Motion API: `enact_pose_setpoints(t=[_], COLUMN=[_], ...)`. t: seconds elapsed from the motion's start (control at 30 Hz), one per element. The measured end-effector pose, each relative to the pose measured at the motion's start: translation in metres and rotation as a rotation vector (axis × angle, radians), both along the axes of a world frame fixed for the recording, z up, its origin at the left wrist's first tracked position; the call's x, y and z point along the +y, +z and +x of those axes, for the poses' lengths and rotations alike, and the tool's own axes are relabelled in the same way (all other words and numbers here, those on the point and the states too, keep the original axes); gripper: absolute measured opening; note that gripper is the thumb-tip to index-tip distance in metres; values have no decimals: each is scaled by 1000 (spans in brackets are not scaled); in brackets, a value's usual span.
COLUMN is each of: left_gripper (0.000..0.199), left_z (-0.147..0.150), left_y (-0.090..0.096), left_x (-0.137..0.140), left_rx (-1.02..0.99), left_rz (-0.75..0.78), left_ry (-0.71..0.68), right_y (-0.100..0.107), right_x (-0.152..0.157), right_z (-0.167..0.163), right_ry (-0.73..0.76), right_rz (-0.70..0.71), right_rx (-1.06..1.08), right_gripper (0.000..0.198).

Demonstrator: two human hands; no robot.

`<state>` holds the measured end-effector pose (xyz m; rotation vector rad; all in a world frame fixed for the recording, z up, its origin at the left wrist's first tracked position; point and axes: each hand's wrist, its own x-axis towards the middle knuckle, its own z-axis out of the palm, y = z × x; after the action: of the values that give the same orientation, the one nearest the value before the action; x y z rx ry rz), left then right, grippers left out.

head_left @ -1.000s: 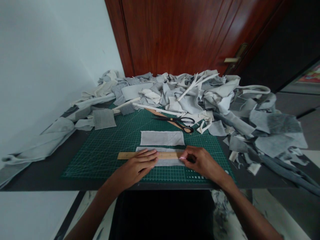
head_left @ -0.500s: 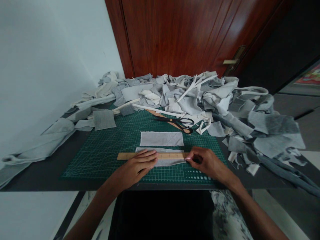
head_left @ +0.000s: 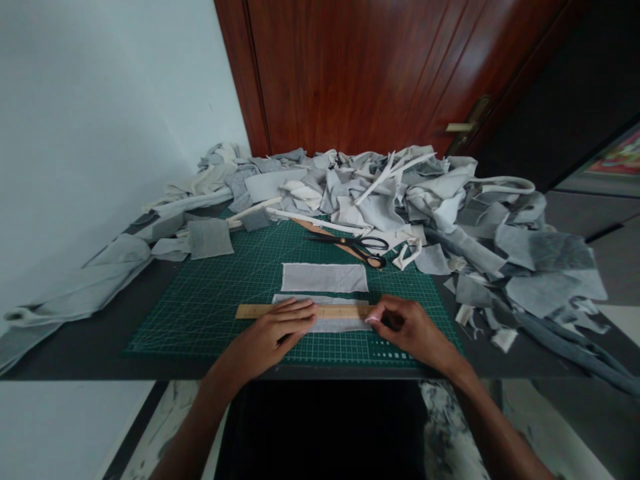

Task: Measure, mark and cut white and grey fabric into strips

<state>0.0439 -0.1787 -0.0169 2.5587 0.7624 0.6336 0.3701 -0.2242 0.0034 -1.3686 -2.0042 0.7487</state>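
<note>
A wooden ruler (head_left: 345,311) lies lengthwise across a strip of light grey cloth (head_left: 340,325) on a green cutting mat (head_left: 210,300). My left hand (head_left: 280,329) is laid flat on the ruler's left half, fingers stretched out and pressing it down. At the ruler's right end, my right hand (head_left: 403,327) is closed in a pinch on a small pale pink piece (head_left: 371,319), too small to identify, near the cloth's right edge. Just beyond the ruler lies a second grey cloth rectangle (head_left: 325,277). Black-handled scissors (head_left: 345,241) rest farther back, over a brown strip.
Heaped grey and white cloth scraps (head_left: 360,193) line the back of the dark table (head_left: 90,353). More scraps lie along the left side and at the right (head_left: 530,280). A wooden door (head_left: 345,73) stands behind, with a white wall (head_left: 125,100) to the left.
My right hand has shifted slightly left, bringing the pinched pink piece over the cloth's right edge. My left hand and the ruler stay in place.
</note>
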Motion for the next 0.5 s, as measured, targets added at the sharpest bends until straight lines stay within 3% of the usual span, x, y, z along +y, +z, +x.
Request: enact_pose_setpoints(t=[0.23,0.5], left_gripper=[36,33], left_z=[0,1], left_y=[-5,-5], left_x=[-2,-1], left_rx=[-31,-42], left_rz=[5,0], left_ry=[23,31], right_y=[-3,0], right_x=[9,8], right_z=[-27,-22], right_ry=[18,51], right_rz=[36,55], right_rx=[-10,-13], right_gripper=[10,10])
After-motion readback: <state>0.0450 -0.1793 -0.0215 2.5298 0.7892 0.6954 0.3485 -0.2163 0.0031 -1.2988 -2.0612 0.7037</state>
